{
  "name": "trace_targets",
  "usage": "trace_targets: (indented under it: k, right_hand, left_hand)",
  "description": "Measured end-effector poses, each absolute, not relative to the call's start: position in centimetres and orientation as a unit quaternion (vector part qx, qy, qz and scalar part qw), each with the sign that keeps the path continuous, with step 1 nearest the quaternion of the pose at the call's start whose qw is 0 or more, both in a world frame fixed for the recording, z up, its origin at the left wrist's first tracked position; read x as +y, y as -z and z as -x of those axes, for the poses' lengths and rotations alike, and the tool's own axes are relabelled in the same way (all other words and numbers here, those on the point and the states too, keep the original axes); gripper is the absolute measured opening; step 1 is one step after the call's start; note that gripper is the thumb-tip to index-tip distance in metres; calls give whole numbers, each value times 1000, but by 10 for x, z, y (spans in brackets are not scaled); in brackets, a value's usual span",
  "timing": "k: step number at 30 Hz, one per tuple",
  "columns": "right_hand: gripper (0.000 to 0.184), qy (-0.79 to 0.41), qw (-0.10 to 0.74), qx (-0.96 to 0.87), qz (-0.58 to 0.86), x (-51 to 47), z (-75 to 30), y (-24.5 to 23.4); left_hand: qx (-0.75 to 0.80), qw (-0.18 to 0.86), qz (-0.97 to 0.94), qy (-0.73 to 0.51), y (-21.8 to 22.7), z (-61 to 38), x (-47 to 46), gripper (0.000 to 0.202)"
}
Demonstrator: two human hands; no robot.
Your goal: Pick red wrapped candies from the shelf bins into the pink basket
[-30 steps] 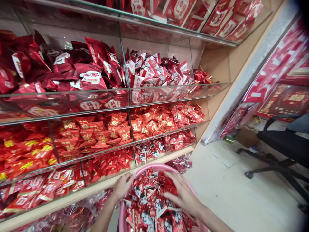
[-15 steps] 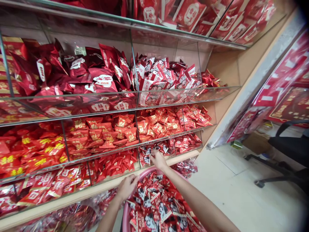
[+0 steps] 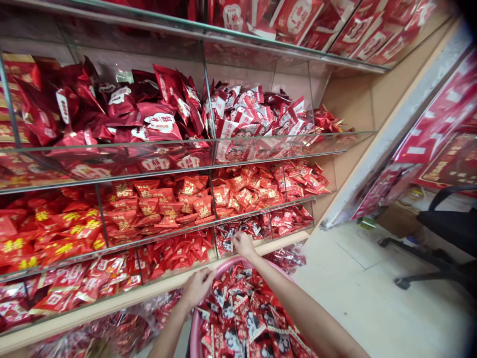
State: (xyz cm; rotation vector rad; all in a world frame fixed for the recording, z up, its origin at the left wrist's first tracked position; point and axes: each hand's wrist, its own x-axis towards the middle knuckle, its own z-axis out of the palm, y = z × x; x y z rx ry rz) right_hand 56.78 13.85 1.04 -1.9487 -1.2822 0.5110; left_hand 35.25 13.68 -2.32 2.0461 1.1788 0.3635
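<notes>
Two hands (image 3: pixel 197 287) (image 3: pixel 244 245); right's grip unclear; basin (image 3: pixel 195 335) cut off below.

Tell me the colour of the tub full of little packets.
The tub is pink; its rim shows this best in the head view.

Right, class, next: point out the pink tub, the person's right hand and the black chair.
Pink tub (image 3: pixel 195 335): head view, on the rim's left side.
Right hand (image 3: pixel 244 245): head view, on the back of the hand.
Black chair (image 3: pixel 452 228): head view, on the seat.
</notes>
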Motion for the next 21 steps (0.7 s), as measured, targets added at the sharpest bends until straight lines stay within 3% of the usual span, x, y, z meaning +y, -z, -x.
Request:
trace_targets:
  k: [9,13,21]
  right_hand:
    - [23,-222,498,-511,664,102,-580,-41]
    - [27,-285,555,-496,604,57,-587,-64]
    - [32,-473,470,-454,591,-52,-576,-62]
  left_hand:
    - [455,371,-797,-144,27,-352,139,44]
    - [452,372,-797,-145,29,-352,139,43]
    - [454,369,-798,-146,30,-351,140,41]
